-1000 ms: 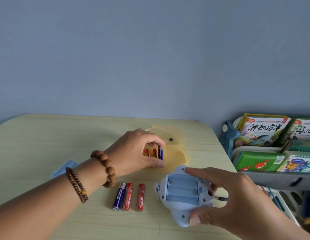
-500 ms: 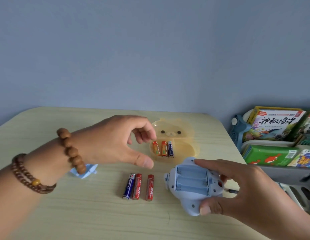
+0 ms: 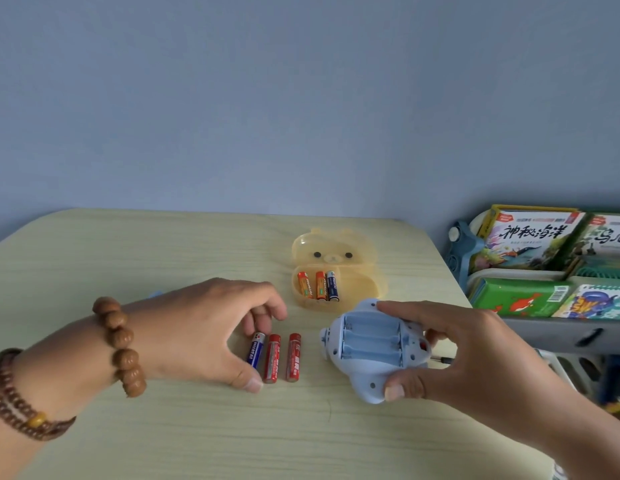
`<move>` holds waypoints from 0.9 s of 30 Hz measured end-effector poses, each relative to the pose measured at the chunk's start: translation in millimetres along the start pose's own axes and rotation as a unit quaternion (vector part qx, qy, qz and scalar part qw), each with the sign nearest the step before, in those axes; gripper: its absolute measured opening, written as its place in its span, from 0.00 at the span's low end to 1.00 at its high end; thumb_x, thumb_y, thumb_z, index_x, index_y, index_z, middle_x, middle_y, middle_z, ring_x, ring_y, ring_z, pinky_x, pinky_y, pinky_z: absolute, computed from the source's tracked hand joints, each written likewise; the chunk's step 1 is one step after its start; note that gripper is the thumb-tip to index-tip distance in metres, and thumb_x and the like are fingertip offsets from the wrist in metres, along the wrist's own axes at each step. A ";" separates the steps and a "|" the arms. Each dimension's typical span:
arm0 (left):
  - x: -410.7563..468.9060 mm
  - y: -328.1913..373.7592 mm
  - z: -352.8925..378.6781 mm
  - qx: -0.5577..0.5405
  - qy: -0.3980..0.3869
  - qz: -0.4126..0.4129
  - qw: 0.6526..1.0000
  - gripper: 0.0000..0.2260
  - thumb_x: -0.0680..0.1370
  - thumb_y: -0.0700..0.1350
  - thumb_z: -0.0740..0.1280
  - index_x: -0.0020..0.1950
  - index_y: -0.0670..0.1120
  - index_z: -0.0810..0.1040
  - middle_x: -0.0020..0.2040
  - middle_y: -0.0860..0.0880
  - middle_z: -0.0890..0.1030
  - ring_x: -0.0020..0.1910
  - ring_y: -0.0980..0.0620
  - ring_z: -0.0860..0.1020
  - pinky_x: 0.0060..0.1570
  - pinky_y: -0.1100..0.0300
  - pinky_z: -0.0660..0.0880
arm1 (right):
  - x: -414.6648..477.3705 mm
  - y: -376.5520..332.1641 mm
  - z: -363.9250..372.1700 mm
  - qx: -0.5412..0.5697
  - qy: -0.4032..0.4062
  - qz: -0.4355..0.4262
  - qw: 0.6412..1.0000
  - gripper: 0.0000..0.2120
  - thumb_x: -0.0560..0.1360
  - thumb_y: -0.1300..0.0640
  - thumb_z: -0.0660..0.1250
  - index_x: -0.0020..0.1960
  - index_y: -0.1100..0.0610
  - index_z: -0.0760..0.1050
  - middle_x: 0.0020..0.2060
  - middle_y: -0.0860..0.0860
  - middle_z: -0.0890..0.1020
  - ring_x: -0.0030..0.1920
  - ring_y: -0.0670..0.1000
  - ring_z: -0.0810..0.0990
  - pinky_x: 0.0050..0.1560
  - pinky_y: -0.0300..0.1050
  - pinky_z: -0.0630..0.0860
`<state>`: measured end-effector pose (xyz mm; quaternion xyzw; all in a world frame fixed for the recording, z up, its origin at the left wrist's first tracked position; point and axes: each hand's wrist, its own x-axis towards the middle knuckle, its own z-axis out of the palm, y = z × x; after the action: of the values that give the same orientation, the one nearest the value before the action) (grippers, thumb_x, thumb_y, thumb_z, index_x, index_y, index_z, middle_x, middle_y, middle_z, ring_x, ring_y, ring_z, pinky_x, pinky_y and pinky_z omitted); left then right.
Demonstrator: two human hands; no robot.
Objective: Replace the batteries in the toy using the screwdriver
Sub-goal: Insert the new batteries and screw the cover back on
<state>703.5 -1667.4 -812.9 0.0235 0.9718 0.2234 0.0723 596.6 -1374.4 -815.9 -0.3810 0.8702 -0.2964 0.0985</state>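
Observation:
The light blue toy [image 3: 367,355] lies belly up on the table, its three-slot battery bay empty. My right hand [image 3: 474,358] grips it, thumb on the near edge and fingers over the far edge. Three batteries lie in a row to the left of the toy: a blue battery [image 3: 255,349] and two red batteries [image 3: 273,358] [image 3: 294,356]. My left hand [image 3: 204,327] pinches the blue one, fingertips at its far end and thumb at its near end. The screwdriver's dark tip [image 3: 440,359] shows behind the toy, the rest hidden by my right hand.
A yellow bear-shaped case [image 3: 336,251] stands open behind the toy, holding three batteries [image 3: 319,285]. A bit of a light blue part [image 3: 156,293] peeks out behind my left hand. A rack of children's books [image 3: 530,237] stands past the table's right edge.
My left hand has come back from the yellow case, leaving three batteries in it, and dropped onto the blue battery in the row. My right hand and the toy have stayed put.

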 end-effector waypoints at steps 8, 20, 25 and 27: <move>0.8 18.7 -16.1 -0.185 0.135 0.025 0.973 0.11 0.69 0.45 0.79 0.47 0.58 0.84 0.51 0.60 0.83 0.43 0.56 0.85 0.47 0.63 0.80 | -1.1 -2.9 0.0 0.016 -0.003 0.005 1.000 0.37 0.52 0.34 0.80 0.60 0.28 0.74 0.50 0.19 0.74 0.50 0.39 0.77 0.50 0.25 0.72; 48.6 75.6 18.0 -0.228 0.248 0.125 0.933 0.16 0.68 0.35 0.80 0.51 0.50 0.83 0.50 0.53 0.83 0.42 0.58 0.85 0.45 0.59 0.84 | 0.8 -1.1 0.8 0.025 -0.005 0.010 1.000 0.38 0.52 0.34 0.81 0.60 0.26 0.74 0.51 0.24 0.78 0.48 0.40 0.80 0.48 0.27 0.74; 51.1 72.8 26.7 -0.118 0.258 0.186 0.941 0.12 0.68 0.40 0.81 0.48 0.51 0.86 0.42 0.58 0.84 0.44 0.61 0.83 0.47 0.65 0.79 | -0.3 -7.2 -1.2 0.046 0.003 -0.016 0.999 0.28 0.55 0.42 0.84 0.49 0.24 0.75 0.45 0.26 0.80 0.48 0.37 0.78 0.43 0.23 0.71; 51.4 70.7 27.9 -0.094 0.257 0.200 0.941 0.11 0.68 0.42 0.81 0.49 0.51 0.87 0.43 0.59 0.84 0.44 0.62 0.82 0.47 0.64 0.78 | 0.0 -8.9 -1.9 0.049 0.001 -0.033 0.998 0.26 0.57 0.45 0.84 0.47 0.25 0.77 0.44 0.30 0.82 0.47 0.38 0.78 0.42 0.24 0.72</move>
<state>657.8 -1587.8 -813.5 0.1527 0.9069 0.3225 -0.2242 601.2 -1378.2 -809.1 -0.4038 0.8418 -0.3421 0.1063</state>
